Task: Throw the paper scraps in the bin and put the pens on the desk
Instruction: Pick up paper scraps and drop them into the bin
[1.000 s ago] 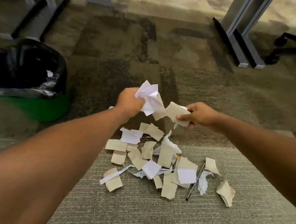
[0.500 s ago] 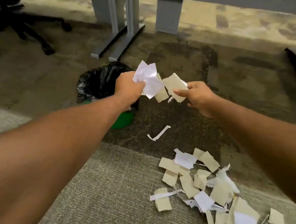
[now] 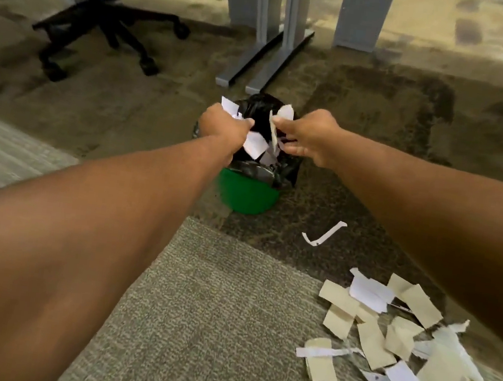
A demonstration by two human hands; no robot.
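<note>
- While both hands hover over the bin (image 3: 245,194) at frame centre, we note that the left hand (image 3: 224,126) is closed around a bunch of white scraps (image 3: 254,144), and the right hand (image 3: 306,137) pinches a beige scrap (image 3: 273,129) between thumb and fingers.
- Risk, in our judgement: the mouth of the bin is narrow against the spread of the two handfuls. Light paper released from above may drift past the rim and land on the carpet (image 3: 227,315).
- Evidence of this hazard: one thin white strip (image 3: 324,235) lies on the dark carpet just right of the bin, apart from the main pile.
- Risk: the black liner (image 3: 259,169) bunches loosely over the green wall and may fold inward, which would narrow the opening.
- Contents of the bin: we see white paper at its mouth, but we cannot tell which pieces lie inside and which are held.
- Remaining material: a large pile of scraps (image 3: 384,335) covers the carpet at lower right. A thin dark shaft (image 3: 401,307), probably a pen, shows beneath it.
- Risk: a careless grab at that pile may sweep a pen into the bin with the paper.
- No worktop surface is in view; only grey legs (image 3: 264,32) stand at upper centre.
</note>
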